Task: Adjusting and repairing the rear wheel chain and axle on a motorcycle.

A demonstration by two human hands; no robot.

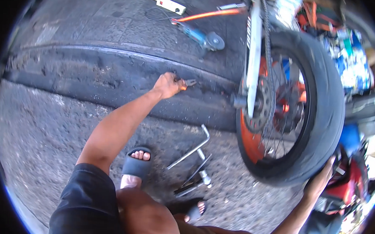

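My left hand [167, 85] is closed around a pair of pliers [189, 82] with orange on the handles, held out over the dark step, jaws pointing right. On the right is a motorcycle wheel with a black tyre [326, 111] and an orange rim [250, 148]. My right hand [320, 179] grips the lower right of the tyre; some of its fingers are hidden. A sprocket [257, 116], a chain [268, 49] and a pale swingarm [253, 57] sit on the wheel's left side.
An angle grinder [204, 38] and a white power strip [171, 6] lie on the upper floor. Between my feet and the wheel are a bent wrench [190, 153] and a T-shaped tool [203, 175]. A raised step [113, 79] crosses the floor. Red and black clutter [349, 180] fills the right.
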